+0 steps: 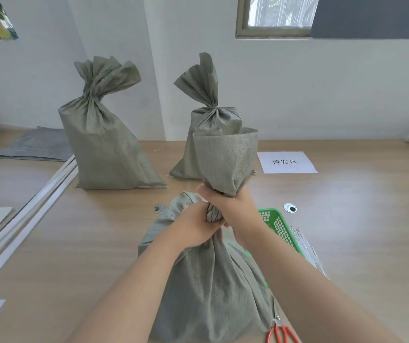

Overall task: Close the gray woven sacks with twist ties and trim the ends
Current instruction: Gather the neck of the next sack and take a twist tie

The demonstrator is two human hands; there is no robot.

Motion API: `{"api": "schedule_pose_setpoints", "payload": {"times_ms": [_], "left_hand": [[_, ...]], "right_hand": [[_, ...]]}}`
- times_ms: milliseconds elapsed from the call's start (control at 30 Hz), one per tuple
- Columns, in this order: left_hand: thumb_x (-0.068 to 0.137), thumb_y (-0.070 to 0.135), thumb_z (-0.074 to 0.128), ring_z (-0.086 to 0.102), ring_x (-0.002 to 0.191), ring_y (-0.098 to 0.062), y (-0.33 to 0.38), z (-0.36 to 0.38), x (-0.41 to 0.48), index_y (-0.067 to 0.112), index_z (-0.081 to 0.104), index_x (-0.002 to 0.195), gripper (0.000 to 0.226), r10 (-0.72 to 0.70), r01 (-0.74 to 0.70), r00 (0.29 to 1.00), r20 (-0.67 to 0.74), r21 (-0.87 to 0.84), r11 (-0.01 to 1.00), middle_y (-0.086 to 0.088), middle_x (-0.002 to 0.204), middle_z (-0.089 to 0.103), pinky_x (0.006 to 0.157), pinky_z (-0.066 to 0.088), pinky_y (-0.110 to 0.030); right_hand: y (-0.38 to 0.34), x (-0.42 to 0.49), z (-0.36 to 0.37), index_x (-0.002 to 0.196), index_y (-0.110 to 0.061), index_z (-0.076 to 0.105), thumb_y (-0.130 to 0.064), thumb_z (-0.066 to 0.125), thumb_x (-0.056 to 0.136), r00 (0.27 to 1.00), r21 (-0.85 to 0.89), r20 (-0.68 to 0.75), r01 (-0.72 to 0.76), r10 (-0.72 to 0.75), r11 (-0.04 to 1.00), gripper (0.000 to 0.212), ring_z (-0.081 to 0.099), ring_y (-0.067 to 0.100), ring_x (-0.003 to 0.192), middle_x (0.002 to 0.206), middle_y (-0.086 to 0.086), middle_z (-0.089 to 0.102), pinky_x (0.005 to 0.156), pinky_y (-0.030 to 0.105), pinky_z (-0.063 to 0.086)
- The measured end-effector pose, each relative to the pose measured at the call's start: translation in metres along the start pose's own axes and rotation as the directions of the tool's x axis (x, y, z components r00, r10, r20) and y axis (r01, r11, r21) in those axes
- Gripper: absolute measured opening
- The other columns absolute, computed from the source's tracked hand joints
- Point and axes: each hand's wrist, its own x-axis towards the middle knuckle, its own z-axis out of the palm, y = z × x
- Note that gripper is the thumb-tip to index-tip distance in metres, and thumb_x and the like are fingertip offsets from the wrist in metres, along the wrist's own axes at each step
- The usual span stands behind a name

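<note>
A gray woven sack (208, 288) stands upright on the table right in front of me, its loose top (225, 159) flaring above my hands. My left hand (196, 226) is clenched around the gathered neck low down. My right hand (228, 204) grips the same neck just above it, and the two hands touch. Two more gray sacks stand farther back with their necks bunched shut: one at the left (104, 144), one at the centre (205, 134) partly hidden behind the flared top. No twist tie is visible on the neck I hold. Red-handled scissors (281, 330) lie by the sack's right base.
A green plastic basket (281, 226) sits right of the sack, with a bundle of silvery ties (310, 251) beside it. A white paper label (286, 162) lies at the back right. Flat gray sacks (37, 147) and white strips (25, 211) lie at the left. Round holes (290, 207) dot the table.
</note>
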Motion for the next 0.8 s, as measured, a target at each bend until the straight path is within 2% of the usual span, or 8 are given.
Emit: {"api": "schedule_pose_setpoints", "payload": {"times_ms": [100,167,300,400,467,533,633,800], "left_hand": [[0.092,0.017,0.049,0.063,0.061,-0.012,-0.003,-0.001,0.002,0.027,0.062,0.065,0.032,-0.085,0.084,0.996,0.029,0.009,0.996,0.007,0.057,0.066,0.066,0.054,-0.031],[0.093,0.017,0.049,0.056,0.061,-0.013,0.0,-0.001,0.002,0.028,0.055,0.069,0.028,-0.099,0.098,0.995,0.034,0.031,0.995,0.008,0.061,0.059,0.065,0.05,-0.03],[0.092,0.014,0.057,0.051,0.065,-0.013,0.008,-0.002,-0.001,0.034,0.048,0.075,0.028,-0.022,0.022,0.999,-0.023,0.014,1.0,0.015,0.063,0.05,0.069,0.044,-0.032],[0.091,0.017,0.059,0.057,0.052,-0.004,0.01,-0.006,-0.006,0.031,0.055,0.071,0.024,-0.027,0.028,0.999,0.026,-0.041,0.999,0.012,0.048,0.058,0.061,0.046,-0.021],[0.089,0.016,0.064,0.06,0.053,0.006,0.01,-0.008,-0.008,0.025,0.058,0.071,0.021,-0.023,0.029,0.998,0.065,-0.106,0.994,0.005,0.059,0.067,0.06,0.046,-0.012],[0.084,0.02,0.073,0.064,0.068,0.011,0.007,-0.009,-0.007,0.024,0.062,0.081,0.012,-0.035,0.053,0.992,0.119,-0.152,0.987,0.0,0.079,0.075,0.073,0.049,-0.01],[0.068,0.033,0.089,0.062,0.099,0.0,0.001,-0.01,-0.005,0.036,0.056,0.096,0.044,-0.057,0.067,0.989,0.133,-0.075,0.995,0.016,0.102,0.065,0.09,0.05,-0.023],[0.071,0.032,0.082,0.062,0.095,-0.01,0.001,-0.002,-0.001,0.035,0.062,0.073,0.02,0.001,-0.001,0.99,0.143,-0.002,1.0,0.014,0.083,0.069,0.085,0.048,-0.027]], "right_hand": [[0.007,-0.006,-0.001,0.074,-0.015,0.065,-0.011,0.083,0.077,0.999,-0.188,0.01,-0.033,0.035,0.982,0.018,0.058,0.004,0.054,0.064,-0.001,0.063,0.041,0.023,0.042],[0.013,-0.009,0.004,0.086,-0.006,0.069,-0.009,0.083,0.076,0.999,-0.197,-0.004,-0.04,0.04,0.98,0.017,0.066,0.01,0.067,0.079,0.011,0.071,0.048,0.026,0.051],[0.018,-0.005,0.004,0.102,-0.01,0.074,-0.018,0.082,0.08,0.995,-0.138,-0.093,0.008,-0.021,0.99,0.025,0.071,0.01,0.096,0.098,0.004,0.077,0.077,0.031,0.059],[0.016,-0.006,-0.003,0.095,-0.001,0.075,-0.019,0.075,0.088,0.999,-0.096,-0.029,-0.022,0.019,0.995,0.02,0.073,0.017,0.092,0.095,0.008,0.077,0.064,0.048,0.06],[0.012,-0.007,-0.005,0.093,0.001,0.072,-0.021,0.072,0.091,1.0,-0.108,0.019,-0.007,0.009,0.994,0.021,0.073,0.016,0.093,0.093,0.006,0.078,0.065,0.036,0.058],[0.006,-0.007,-0.005,0.088,0.001,0.066,-0.02,0.071,0.091,0.999,-0.08,0.035,0.016,-0.013,0.997,0.022,0.073,0.017,0.087,0.084,0.003,0.076,0.07,0.023,0.055],[0.0,-0.005,0.002,0.074,-0.009,0.052,-0.025,0.076,0.085,0.999,0.049,0.012,0.05,-0.051,0.998,0.031,0.052,0.021,0.054,0.054,0.001,0.049,0.057,0.029,0.046],[0.0,0.002,0.009,0.062,-0.013,0.036,-0.011,0.071,0.075,0.998,0.163,-0.05,0.051,-0.044,0.985,0.038,0.025,0.018,0.043,0.046,0.0,0.027,0.048,0.029,0.029]]}}
